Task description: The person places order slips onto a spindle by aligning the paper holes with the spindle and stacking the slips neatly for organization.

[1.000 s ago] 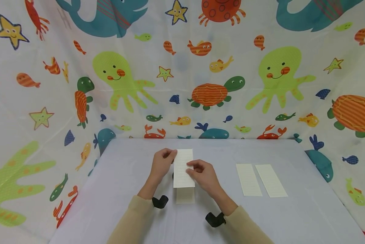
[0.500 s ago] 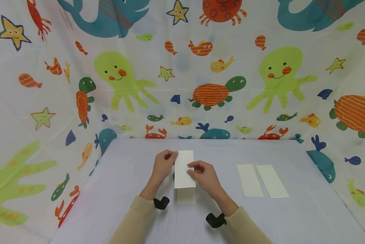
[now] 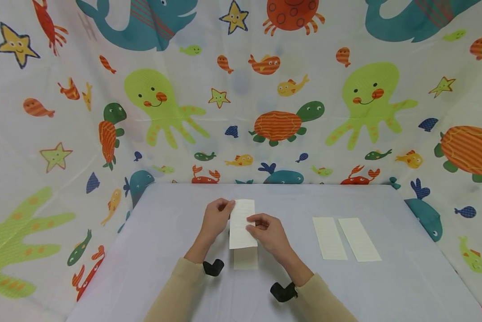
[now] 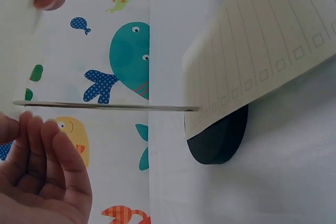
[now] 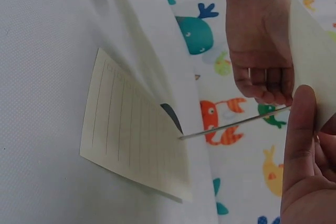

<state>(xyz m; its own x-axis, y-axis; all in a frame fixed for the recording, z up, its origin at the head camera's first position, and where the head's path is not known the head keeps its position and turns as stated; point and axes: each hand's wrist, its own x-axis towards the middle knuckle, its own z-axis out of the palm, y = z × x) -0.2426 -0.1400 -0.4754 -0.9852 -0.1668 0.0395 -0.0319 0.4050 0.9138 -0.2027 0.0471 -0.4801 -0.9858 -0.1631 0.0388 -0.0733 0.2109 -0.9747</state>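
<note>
Clearly the lined slip (image 3: 242, 223) hangs above the table (image 3: 176, 214), pinched at its edges by the left hand (image 3: 215, 218) and right hand (image 3: 268, 232) — uneven pulls could crease or tear it. A second slip (image 3: 245, 258) lies just beneath; two strips (image 3: 345, 238) sit well right — bare cloth lies leftward.

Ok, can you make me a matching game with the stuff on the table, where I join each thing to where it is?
Things:
1. lined paper strip
2. two paper strips
3. black round thing
4. sea-animal cloth

Places:
A. hanging behind the table
B. held up in both hands
C. lying flat, side by side, off to the right
D. on the table, partly hidden by a sheet of lined paper

Pairs: 1-B, 2-C, 3-D, 4-A
</note>
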